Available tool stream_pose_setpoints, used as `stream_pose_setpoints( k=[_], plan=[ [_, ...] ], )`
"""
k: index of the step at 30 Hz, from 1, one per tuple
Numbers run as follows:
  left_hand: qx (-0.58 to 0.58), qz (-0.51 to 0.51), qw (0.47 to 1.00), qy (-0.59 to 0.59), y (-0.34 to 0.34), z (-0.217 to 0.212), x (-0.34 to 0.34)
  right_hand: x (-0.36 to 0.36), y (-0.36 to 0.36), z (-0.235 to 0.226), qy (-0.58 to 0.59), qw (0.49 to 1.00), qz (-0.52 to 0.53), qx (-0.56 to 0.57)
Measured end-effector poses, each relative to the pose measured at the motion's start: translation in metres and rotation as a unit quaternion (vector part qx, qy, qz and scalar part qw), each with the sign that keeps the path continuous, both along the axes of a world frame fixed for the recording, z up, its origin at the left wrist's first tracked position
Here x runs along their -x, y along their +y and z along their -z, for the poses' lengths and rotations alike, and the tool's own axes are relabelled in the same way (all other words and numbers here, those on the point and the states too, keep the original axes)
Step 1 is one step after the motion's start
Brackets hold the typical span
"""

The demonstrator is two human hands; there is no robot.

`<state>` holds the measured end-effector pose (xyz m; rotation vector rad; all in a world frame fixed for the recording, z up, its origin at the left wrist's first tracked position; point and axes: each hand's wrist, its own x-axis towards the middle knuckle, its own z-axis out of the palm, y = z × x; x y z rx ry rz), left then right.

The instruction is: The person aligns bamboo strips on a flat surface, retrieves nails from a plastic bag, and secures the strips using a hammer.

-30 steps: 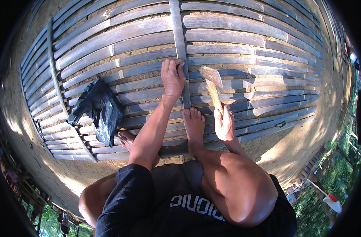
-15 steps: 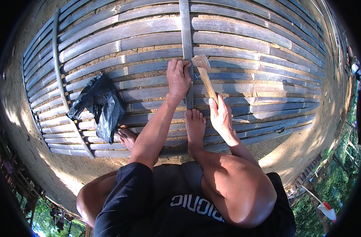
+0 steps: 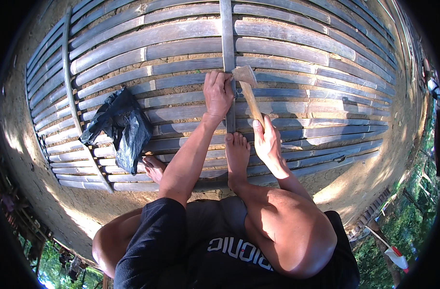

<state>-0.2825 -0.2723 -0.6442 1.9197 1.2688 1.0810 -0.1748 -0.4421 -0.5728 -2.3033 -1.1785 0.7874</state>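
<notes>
one hammer [image 3: 249, 94] gripped by right hand [image 3: 267, 139]; left hand [image 3: 218, 92] pinching crosswise slat [image 3: 227, 48]

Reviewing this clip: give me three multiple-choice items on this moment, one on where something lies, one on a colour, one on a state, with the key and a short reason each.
1. Where does the black plastic bag lie?
A. On the bamboo slats, to the person's left
B. On the bare soil to the right
C. On the person's knee

2. What colour is the handle of the hammer?
A. Bright red
B. Pale wood
C. Blue

3. How does the right hand stand to the hammer?
A. Flat on the ground, away from it
B. Closed on the lower end of its handle
C. Gripping its head

Answers: 1 A, the bag sits crumpled on the slat panel left of the left hand. 2 B, the handle is light, unpainted wood. 3 B, the fingers wrap the handle's end while the head is beside the upright cross slat, where the left hand rests.
</notes>
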Motion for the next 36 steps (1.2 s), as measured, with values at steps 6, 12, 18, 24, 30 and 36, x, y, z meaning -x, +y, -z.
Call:
stream_pose_setpoints(
  k=[6,12,18,24,30,36],
  plan=[
    [-0.002,0.004,1.000,0.000,0.001,0.000,0.000,-0.002,-0.022,0.033,-0.017,0.999,-0.019,-0.025],
    [0.004,0.004,1.000,-0.007,0.001,0.000,0.000,0.004,-0.017,0.023,-0.045,0.997,0.045,-0.039],
    [-0.005,0.003,1.000,-0.007,0.004,0.000,0.001,-0.007,-0.011,0.022,-0.032,0.999,-0.037,-0.013],
    [-0.012,0.007,1.000,-0.012,0.004,0.000,0.003,-0.004,-0.020,0.014,-0.030,0.999,-0.011,0.023],
    [-0.005,0.008,1.000,-0.013,0.004,-0.001,0.004,-0.005,-0.015,0.029,-0.027,0.999,-0.026,-0.022],
    [0.016,0.032,0.999,0.015,0.010,-0.010,0.009,-0.024,-0.013,0.031,-0.022,0.998,0.025,-0.044]
  ],
)
